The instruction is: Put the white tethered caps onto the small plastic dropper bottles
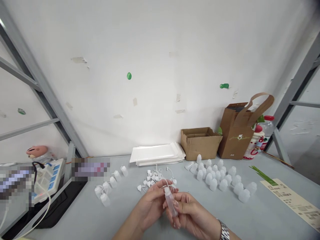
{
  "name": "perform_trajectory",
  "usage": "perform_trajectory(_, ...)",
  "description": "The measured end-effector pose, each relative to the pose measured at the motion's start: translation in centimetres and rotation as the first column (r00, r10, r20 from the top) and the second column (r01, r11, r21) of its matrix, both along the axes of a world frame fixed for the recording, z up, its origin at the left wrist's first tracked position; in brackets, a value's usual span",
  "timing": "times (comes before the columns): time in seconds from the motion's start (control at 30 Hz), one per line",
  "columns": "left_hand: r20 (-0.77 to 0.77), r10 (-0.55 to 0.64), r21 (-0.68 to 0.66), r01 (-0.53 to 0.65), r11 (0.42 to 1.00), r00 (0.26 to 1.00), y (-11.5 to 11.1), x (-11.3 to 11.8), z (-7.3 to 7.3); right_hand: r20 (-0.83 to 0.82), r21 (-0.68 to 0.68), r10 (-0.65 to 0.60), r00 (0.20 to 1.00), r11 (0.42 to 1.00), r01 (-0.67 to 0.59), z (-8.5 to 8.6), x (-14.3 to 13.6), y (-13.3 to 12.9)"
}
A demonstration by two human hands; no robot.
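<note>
My right hand (pixel 188 210) is closed round a small translucent plastic bottle (pixel 171 204), tilted with its neck up and to the left. At the bottle's neck, the fingers of my left hand (pixel 153 201) pinch a white cap whose thin strap arcs above them; the cap itself is mostly hidden. Just behind my hands lies a loose pile of white caps (pixel 150 180) with thin straps. Several uncapped bottles (pixel 217 175) stand grouped to the right, one or two lying down. On the left stand several bottles with caps (pixel 113 181) on their necks.
A stack of white envelopes (pixel 157 154), an open cardboard box (pixel 201 146) and a brown paper bag (pixel 236 136) line the wall. Clear drink bottles (pixel 266 133) stand beside the bag. A printed paper (pixel 292 200) lies right; a power strip (pixel 50 180) with cables lies left.
</note>
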State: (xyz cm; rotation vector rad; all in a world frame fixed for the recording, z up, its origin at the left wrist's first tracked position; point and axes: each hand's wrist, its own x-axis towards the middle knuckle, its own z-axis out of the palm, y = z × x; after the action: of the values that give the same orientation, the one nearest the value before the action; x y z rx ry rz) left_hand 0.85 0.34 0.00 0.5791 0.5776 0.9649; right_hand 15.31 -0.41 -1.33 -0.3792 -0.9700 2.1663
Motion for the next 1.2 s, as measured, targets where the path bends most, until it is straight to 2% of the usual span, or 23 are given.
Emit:
perform_trajectory(0.07, -0.039, 0.113, 0.017, -0.112, 0.994, 0.993, 0.1, 0.3, 0.1, 0.038, 0.011, -0.123, 0.992, 0.992, 0.123, 0.3, 0.1, 0.2)
perform_trajectory(0.17, -0.114, 0.245, 0.130, -0.230, 0.965, 0.963, 0.3, 0.6, 0.2, 0.149, 0.061, -0.284, 0.947, 0.959, 0.278, 0.6, 0.0, 0.6)
perform_trajectory(0.3, -0.334, 0.360, 0.336, -0.247, 0.909, 0.871, 0.4, 0.8, -0.1, 0.304, 0.201, -0.435, 0.847, 0.899, 0.389, 0.0, -0.3, 1.0)
perform_trajectory(0.4, -0.424, 0.424, 0.454, -0.217, 0.864, 0.801, 0.3, 0.7, -0.2, 0.320, 0.280, -0.491, 0.810, 0.866, 0.414, -0.4, -0.5, 0.9)
perform_trajectory(0.47, -0.440, 0.412, 0.448, -0.203, 0.871, 0.798, 0.3, 0.6, 0.0, 0.316, 0.327, -0.484, 0.816, 0.863, 0.385, -0.3, -0.5, 0.7)
perform_trajectory(0.6, -0.424, 0.300, 0.354, -0.149, 0.923, 0.855, 0.1, 0.5, 0.3, 0.325, 0.415, -0.455, 0.829, 0.856, 0.308, 0.2, -0.4, 0.3)
perform_trajectory(0.87, -0.337, 0.270, 0.370, -0.136, 0.919, 0.902, -0.7, 1.1, 0.6, 0.359, 0.562, -0.639, 0.681, 0.730, 0.389, -0.6, -0.3, 0.2)
perform_trajectory(1.1, -0.351, 0.257, 0.342, -0.132, 0.930, 0.900, -0.9, 1.0, 1.3, 0.405, 0.619, -0.695, 0.594, 0.687, 0.381, -0.3, -0.4, 0.0)
perform_trajectory(1.2, -0.340, 0.242, 0.323, -0.129, 0.938, 0.909, -0.8, 0.8, 1.4, 0.402, 0.616, -0.701, 0.590, 0.683, 0.392, -0.5, -0.4, 0.0)
